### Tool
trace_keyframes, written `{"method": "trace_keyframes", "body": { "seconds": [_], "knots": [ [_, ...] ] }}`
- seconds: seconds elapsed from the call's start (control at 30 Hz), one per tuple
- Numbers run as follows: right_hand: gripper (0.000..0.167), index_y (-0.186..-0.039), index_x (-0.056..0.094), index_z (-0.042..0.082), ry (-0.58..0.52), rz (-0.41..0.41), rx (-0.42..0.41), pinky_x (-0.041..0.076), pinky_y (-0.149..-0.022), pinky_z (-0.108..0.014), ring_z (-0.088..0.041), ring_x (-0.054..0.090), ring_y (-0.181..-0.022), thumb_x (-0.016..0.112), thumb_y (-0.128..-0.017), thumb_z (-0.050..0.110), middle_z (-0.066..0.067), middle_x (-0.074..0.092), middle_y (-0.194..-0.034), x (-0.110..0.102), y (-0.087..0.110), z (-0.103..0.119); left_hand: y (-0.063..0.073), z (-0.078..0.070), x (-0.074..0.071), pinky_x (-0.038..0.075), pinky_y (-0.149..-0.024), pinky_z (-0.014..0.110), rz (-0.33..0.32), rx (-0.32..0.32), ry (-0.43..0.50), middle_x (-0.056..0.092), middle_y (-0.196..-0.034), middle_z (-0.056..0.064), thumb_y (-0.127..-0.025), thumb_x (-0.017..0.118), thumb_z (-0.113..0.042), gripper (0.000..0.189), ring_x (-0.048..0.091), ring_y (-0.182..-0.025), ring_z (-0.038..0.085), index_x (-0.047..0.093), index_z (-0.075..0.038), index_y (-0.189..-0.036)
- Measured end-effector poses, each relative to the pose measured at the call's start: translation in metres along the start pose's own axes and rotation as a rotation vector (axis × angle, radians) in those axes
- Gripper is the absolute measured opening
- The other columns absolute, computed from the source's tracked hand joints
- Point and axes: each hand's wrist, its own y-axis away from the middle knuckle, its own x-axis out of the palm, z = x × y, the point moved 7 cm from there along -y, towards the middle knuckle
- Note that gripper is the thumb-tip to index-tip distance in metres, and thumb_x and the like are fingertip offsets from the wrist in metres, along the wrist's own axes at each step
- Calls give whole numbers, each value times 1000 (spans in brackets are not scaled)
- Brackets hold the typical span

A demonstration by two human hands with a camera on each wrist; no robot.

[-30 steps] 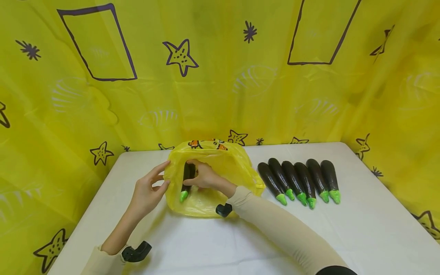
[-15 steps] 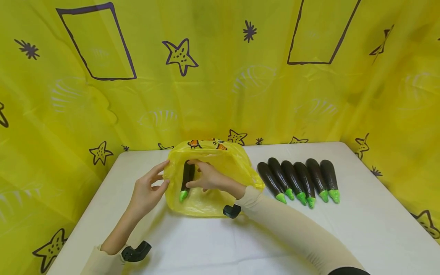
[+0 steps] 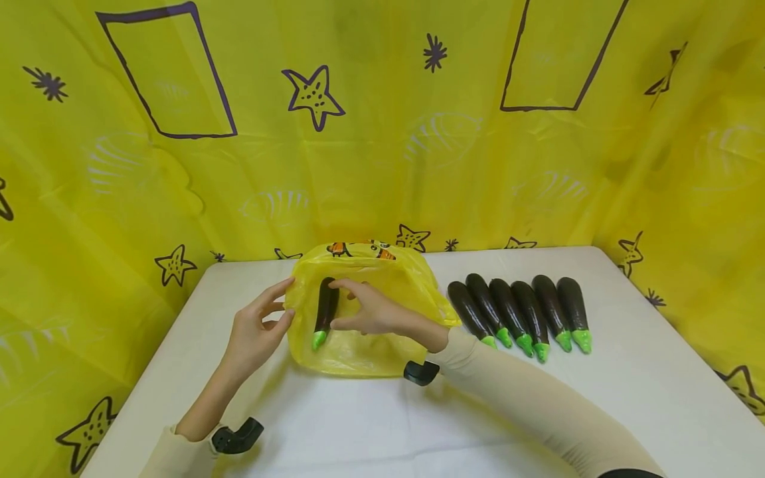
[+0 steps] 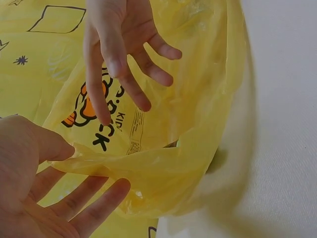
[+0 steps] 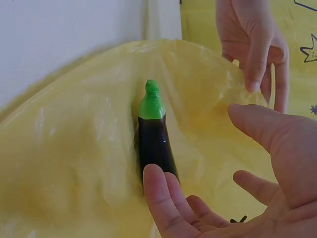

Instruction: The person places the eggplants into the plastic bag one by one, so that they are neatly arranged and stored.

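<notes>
Left hand [image 3: 254, 335]: thumb and fingers curl in to pinch the near-left rim of a thin, translucent yellow plastic bag [image 3: 370, 362]; the left wrist view shows the thumb on one side of the film and the fingers behind it, a grip the head view only hints at. Right hand [image 3: 373, 312]: fingers spread wide, thumb well apart from index, grasping nothing, inside the bag's mouth. A glossy, dark purple, elongated eggplant with a bright green stem end [image 3: 327, 307] lies in the bag, between the right fingertips and the left fingers, stem toward the person; the right index tip overlaps its far end in the head view, contact undetermined. Right wrist view gives the green cap in close detail; left wrist view leaves the eggplant mostly hidden behind the film. Only the head view shows six similar dark eggplants [image 3: 532, 315], side by side on a white-covered table [image 3: 335, 425], right of the right fingers and outside the bag. Writing: in the left wrist view, below the right fingertips, large black lettering [image 4: 101, 136] ends in "CK", smaller "KID" beside it; the narrow printed label [image 4: 135, 131] is too small to read. Head view shows only an orange-and-black cartoon print [image 3: 361, 250] beyond the right fingers.
</notes>
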Motion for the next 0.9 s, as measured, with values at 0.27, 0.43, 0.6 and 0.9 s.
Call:
{"method": "trace_keyframes", "body": {
  "seconds": [0.27,0.43,0.6,0.9],
  "knots": [
    [74,-157,40,18,-5,23,-22,62,-72,-43,-42,71,-86,77,-94,20,-27,40,-152,-8,15,7,0,-1,1,58,-73,17,-5,-6,-3,61,-142,14,-92,67,10,56,69,-106,34,59,-9,-144],
    [73,-157,41,21,19,16,-18,62,-74,-42,-29,71,-91,77,-94,23,-22,44,-150,-14,24,8,-1,-2,0,58,-72,17,-15,-2,-6,62,-140,14,-92,67,10,54,69,-104,34,61,-9,-143],
    [72,-157,41,24,23,13,-26,62,-76,-43,-26,71,-93,76,-95,23,-19,46,-150,-20,33,6,-2,-2,0,58,-72,17,-24,5,-3,64,-139,13,-92,67,10,53,70,-103,34,63,-9,-141],
    [70,-157,41,23,23,2,-46,60,-75,-33,-21,71,-93,75,-96,24,-18,48,-147,-35,46,5,-5,-5,2,59,-71,20,-10,56,-47,68,-133,12,-94,65,8,42,71,-101,36,70,-9,-132]
  ]
}}
